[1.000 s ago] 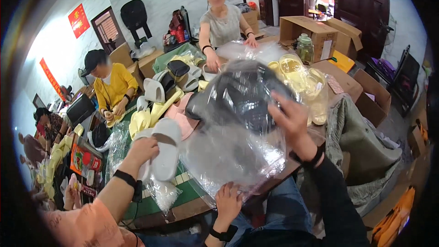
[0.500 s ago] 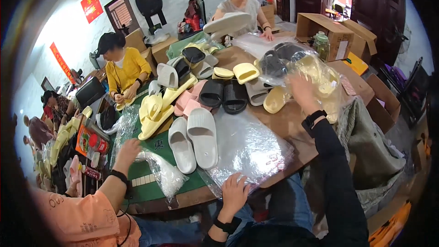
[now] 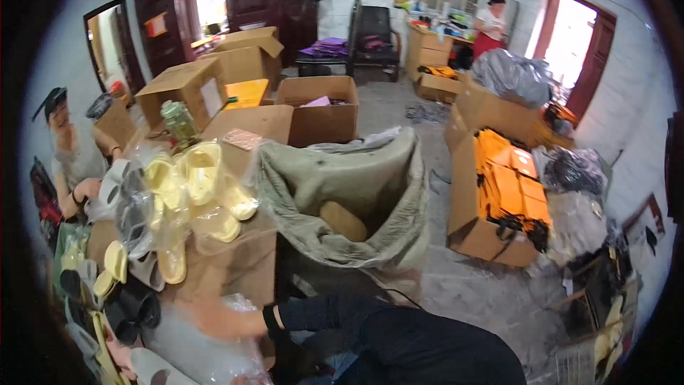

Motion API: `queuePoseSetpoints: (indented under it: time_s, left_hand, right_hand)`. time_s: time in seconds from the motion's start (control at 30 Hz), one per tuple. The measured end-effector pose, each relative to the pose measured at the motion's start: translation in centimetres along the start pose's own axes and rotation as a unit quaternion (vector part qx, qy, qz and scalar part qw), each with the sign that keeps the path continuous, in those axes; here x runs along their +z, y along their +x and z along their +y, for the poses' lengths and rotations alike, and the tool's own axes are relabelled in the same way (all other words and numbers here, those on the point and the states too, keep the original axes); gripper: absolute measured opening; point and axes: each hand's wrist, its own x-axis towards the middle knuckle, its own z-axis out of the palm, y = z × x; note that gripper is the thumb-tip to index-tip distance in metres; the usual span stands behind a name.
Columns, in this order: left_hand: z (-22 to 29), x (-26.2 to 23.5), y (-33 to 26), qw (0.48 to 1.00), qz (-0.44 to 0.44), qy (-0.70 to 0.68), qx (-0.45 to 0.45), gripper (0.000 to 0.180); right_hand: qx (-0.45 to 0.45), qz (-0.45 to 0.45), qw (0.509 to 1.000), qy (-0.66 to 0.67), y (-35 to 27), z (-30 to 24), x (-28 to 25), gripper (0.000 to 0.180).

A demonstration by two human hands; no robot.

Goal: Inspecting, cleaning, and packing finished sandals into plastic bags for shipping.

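My right hand, smeared by motion, is over the flat clear plastic bags at the near edge of the table. Its fingers are too blurred to show whether they hold anything. My left hand does not show. Beyond the right hand, pale yellow slippers lie in clear bags, one pair on another. Black slides sit to the left of the hand, and a light grey slide rests near the lower edge.
A large grey-green woven sack stands open right of the table, with something brown inside. Cardboard boxes lie behind it. On the right, a carton holds orange bundles. Another person is at the table's far left.
The view has swung to the right, bringing the sack and the orange bundles into sight. My right hand has moved from the bagged yellow slippers to the flat bags. My left hand has left view.
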Motion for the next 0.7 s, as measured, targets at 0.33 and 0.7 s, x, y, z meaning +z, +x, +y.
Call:
queuePoseSetpoints:
  time_s: [0.33, 0.7]
  left_hand:
    - [-13.9, -3.7, 2.4, 0.971, 0.18, 0.141, -0.071, 0.033]
    - [-15.3, -6.9, 5.4, 0.948, -0.044, 0.036, -0.315, 0.055]
  right_hand:
    - [-0.152, -0.123, 0.98, -0.037, -9.6, -0.4, 4.5, 0.039]
    - [-0.068, -0.293, 0.954, 0.006, -9.5, -2.2, 1.7, 0.048]
